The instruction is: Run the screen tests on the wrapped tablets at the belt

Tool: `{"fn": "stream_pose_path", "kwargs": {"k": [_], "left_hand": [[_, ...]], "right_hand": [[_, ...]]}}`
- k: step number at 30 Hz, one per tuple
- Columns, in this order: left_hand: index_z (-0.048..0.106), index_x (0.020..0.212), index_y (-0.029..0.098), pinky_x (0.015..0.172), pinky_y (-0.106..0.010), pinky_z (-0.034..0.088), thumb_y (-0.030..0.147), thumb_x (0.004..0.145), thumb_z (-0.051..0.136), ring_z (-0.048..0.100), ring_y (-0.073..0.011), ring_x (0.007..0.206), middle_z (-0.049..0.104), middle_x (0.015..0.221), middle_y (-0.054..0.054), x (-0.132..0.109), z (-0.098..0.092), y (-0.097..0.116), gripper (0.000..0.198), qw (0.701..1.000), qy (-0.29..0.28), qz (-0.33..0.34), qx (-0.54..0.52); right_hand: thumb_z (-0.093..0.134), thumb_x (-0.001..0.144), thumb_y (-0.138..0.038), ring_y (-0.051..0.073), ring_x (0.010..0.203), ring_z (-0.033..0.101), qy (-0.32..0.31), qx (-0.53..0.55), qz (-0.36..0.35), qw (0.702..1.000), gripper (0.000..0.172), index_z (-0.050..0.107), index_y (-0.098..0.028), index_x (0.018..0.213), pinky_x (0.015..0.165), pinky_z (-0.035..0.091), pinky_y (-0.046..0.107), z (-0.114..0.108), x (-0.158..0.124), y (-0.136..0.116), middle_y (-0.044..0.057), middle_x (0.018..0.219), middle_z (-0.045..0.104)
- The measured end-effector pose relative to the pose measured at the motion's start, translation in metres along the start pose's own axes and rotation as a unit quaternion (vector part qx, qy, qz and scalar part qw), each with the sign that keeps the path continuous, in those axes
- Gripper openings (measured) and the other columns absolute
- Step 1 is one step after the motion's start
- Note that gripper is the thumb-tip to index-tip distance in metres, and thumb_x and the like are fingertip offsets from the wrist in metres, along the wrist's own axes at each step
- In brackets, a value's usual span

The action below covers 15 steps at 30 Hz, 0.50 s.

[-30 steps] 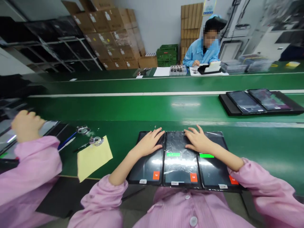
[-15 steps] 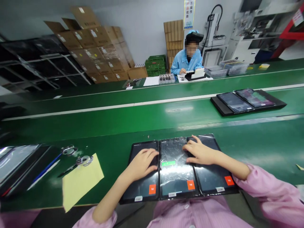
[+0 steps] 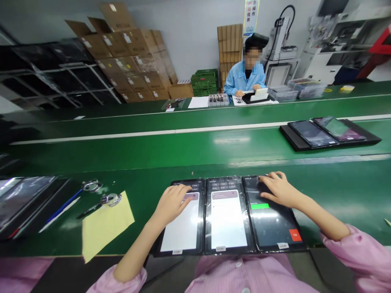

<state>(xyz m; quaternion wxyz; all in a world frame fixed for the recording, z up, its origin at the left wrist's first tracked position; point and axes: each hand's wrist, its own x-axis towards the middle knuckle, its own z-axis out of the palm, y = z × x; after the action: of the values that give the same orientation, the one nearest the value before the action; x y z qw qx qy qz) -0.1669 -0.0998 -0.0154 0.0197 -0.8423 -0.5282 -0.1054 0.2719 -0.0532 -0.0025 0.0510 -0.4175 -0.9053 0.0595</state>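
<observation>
Three tablets lie side by side at the table's near edge. My left hand [image 3: 171, 204] is over the left tablet [image 3: 181, 234], fingers stretched toward its upper part, holding nothing. That screen is mostly white. The middle tablet [image 3: 229, 224] also has a white screen below a purple band, with small buttons at the top; neither hand is on it. Over the upper part of the right tablet [image 3: 270, 226], my right hand [image 3: 281, 190] is open, its fingers apart. This screen is dark, with a green bar and a red square. Whether the fingertips touch the glass, I cannot tell.
Left of the tablets lie a yellow paper [image 3: 106, 226], tape rolls [image 3: 112, 199], pens [image 3: 61, 211] and more tablets [image 3: 27, 203]. Two tablets on a black tray [image 3: 295, 142] rest farther right. A co-worker in blue [image 3: 244, 79] sits across the green table.
The left and middle screens went from dark with red squares to white pages. A green bar now shows on the right tablet. My right hand moved right, off the middle tablet's edge.
</observation>
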Motion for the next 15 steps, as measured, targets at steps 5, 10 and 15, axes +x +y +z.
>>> {"fn": "stream_pose_path", "kwargs": {"k": [5, 10, 15], "left_hand": [[0.060, 0.125, 0.020, 0.090, -0.041, 0.049, 0.043, 0.100, 0.041, 0.065, -0.0263, 0.102, 0.069, 0.110, -0.010, 0.005, 0.008, 0.005, 0.039, 1.000, -0.002, 0.002, 0.006], [0.059, 0.129, 0.020, 0.093, -0.043, 0.048, 0.041, 0.099, 0.040, 0.063, -0.0271, 0.106, 0.069, 0.116, -0.012, 0.025, 0.020, 0.008, 0.041, 1.000, 0.002, 0.014, -0.001], [0.062, 0.126, 0.021, 0.100, -0.050, 0.044, 0.041, 0.100, 0.040, 0.064, -0.0285, 0.108, 0.073, 0.115, -0.010, 0.028, 0.023, 0.008, 0.039, 1.000, 0.013, 0.016, 0.005]], "right_hand": [[0.052, 0.100, -0.042, 0.029, 0.095, 0.057, -0.038, 0.044, -0.052, 0.997, 0.024, 0.060, -0.019, 0.101, 0.093, 0.040, 0.052, -0.013, 0.004, -0.019, 0.010, 0.099, 0.069], [0.062, 0.096, -0.042, 0.032, 0.112, 0.051, -0.011, 0.051, -0.101, 0.994, 0.031, 0.059, -0.018, 0.115, 0.099, 0.035, 0.053, 0.006, 0.047, -0.052, 0.014, 0.127, 0.064], [0.066, 0.094, -0.042, 0.032, 0.115, 0.050, -0.009, 0.065, -0.090, 0.994, 0.033, 0.058, -0.018, 0.115, 0.102, 0.030, 0.055, 0.020, 0.058, -0.055, 0.012, 0.123, 0.066]]}}
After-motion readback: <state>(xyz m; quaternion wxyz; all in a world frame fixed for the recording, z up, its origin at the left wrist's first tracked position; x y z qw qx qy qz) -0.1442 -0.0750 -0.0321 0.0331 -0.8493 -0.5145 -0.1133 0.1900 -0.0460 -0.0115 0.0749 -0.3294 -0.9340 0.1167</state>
